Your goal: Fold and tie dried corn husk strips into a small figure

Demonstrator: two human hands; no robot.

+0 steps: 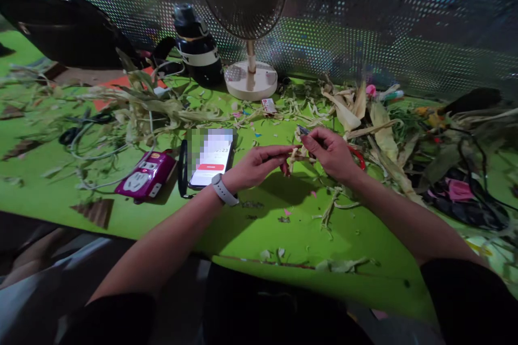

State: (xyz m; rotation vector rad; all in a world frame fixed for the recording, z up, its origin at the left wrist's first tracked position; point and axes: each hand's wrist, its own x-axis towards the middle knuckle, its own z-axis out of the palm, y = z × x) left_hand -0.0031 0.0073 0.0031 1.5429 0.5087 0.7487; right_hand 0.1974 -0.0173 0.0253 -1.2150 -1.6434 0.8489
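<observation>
Near the middle of the green table (251,232), a small knotted piece of pale dried husk (297,156) sits between my two hands. My left hand (259,164), with a grey band on its wrist, has its fingers closed on the left side of the husk. My right hand (329,153) pinches a small dark metal tool (302,130) at the husk's upper end. Red scissor-like handles (356,157) show partly behind the right hand; the rest is hidden. Thin husk strips (329,213) lie below the right hand.
A phone (212,159) and a purple power strip (148,175) lie left of my hands. A fan (251,81) and a dark bottle (200,56) stand behind. Piles of dried husks (141,102) spread left and right, with cables among them. A black bag (465,199) lies right.
</observation>
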